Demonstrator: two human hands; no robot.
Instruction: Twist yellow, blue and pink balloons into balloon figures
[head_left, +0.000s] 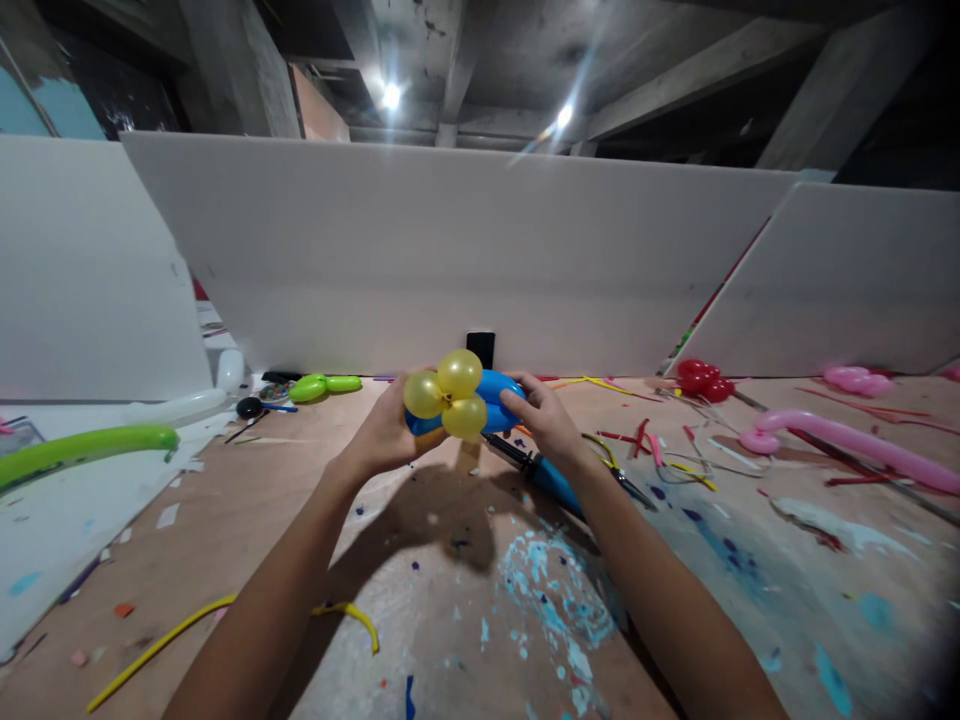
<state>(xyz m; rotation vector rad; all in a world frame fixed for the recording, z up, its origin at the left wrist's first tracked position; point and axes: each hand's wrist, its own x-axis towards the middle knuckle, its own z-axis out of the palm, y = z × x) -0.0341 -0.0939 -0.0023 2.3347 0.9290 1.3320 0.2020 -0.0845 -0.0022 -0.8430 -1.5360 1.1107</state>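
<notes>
Both my hands hold a balloon figure above the wooden table (247,520). It is three small yellow bubbles (450,395) twisted onto a blue balloon (496,397). My left hand (388,432) is closed around the left end, under the yellow bubbles. My right hand (546,418) grips the blue balloon from the right, fingers curled over it. A blue and black balloon pump (536,468) lies on the table just beneath my right wrist.
White foam boards (450,250) wall the table's back and sides. A green balloon (82,447) lies at left, a smaller green one (324,385) behind. Pink balloons (847,440), a red one (703,380), an uninflated yellow balloon (187,625) and scissors (616,465) are scattered about.
</notes>
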